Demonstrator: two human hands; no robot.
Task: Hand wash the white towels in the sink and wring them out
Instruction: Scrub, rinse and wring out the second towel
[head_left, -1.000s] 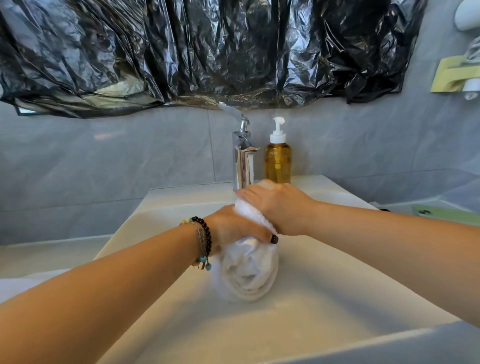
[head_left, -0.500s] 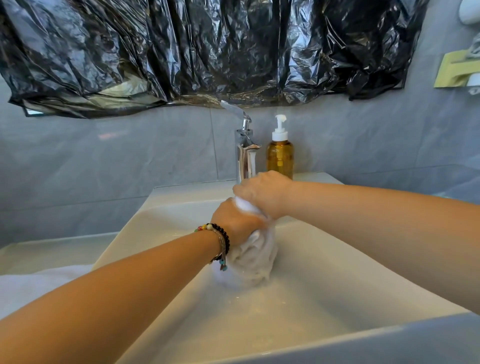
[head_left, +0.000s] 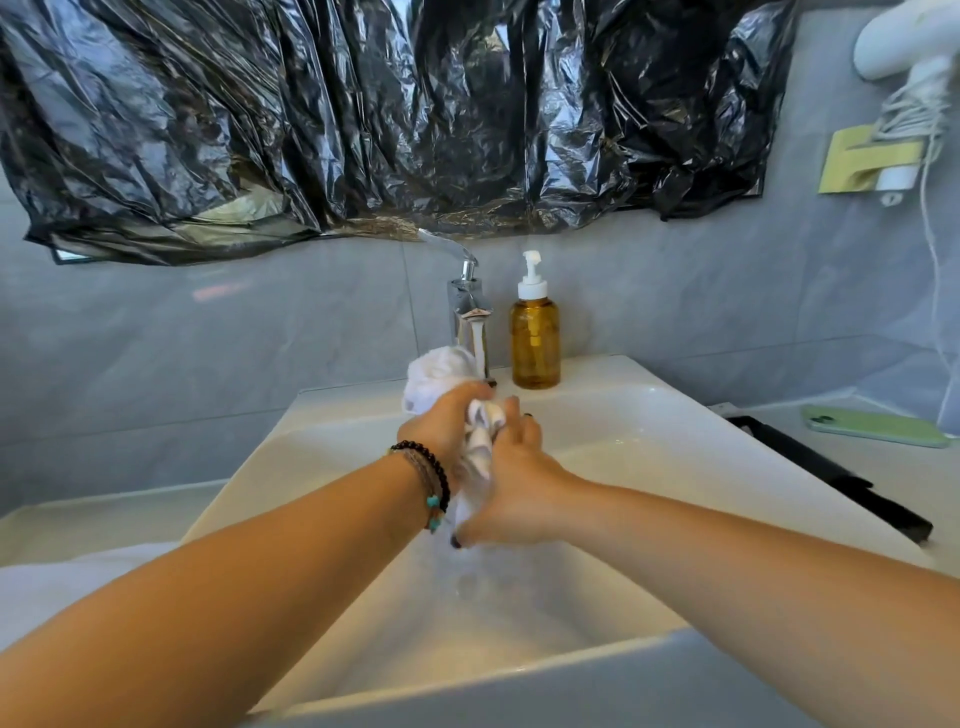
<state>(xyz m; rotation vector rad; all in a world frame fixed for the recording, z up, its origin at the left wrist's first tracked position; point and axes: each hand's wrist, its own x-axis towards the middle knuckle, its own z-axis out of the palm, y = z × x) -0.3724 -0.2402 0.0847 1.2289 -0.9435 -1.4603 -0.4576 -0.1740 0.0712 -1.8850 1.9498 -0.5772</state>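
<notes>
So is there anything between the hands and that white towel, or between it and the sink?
Nothing visible. The left hand grips the white towel directly, and the right hand holds its lower twisted part. The towel hangs right above the sink basin, with only open air below. The faucet stands just behind.

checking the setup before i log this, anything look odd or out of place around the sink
A crumpled black plastic sheet hangs across the wall above the faucet, seemingly covering something. A green phone lies on the counter right of the wet sink, possibly within splash range.

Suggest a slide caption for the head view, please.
Both hands, left and right, wring a white towel over the sink.
</notes>
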